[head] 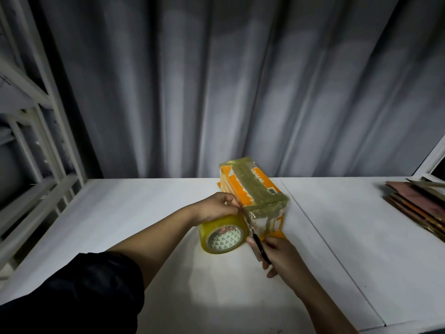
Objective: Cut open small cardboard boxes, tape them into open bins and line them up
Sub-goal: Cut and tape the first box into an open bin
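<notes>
An orange and white cardboard box (252, 189), wrapped in yellowish clear tape, lies on the white table (144, 213) near its middle. A big roll of yellowish tape (222, 235) stands on edge just left of the box's near end. My left hand (218, 207) grips the roll from above, fingers through its core, and a strip of tape runs from it to the box corner. My right hand (277, 255) holds black-handled scissors (258, 245), their tip at the tape strip beside the box's near corner.
A stack of flattened cardboard pieces (419, 206) lies at the table's right edge. A white metal rack (36, 145) stands on the left. Grey curtains hang behind the table. A seam (325, 242) runs between two tabletops to the right of the box.
</notes>
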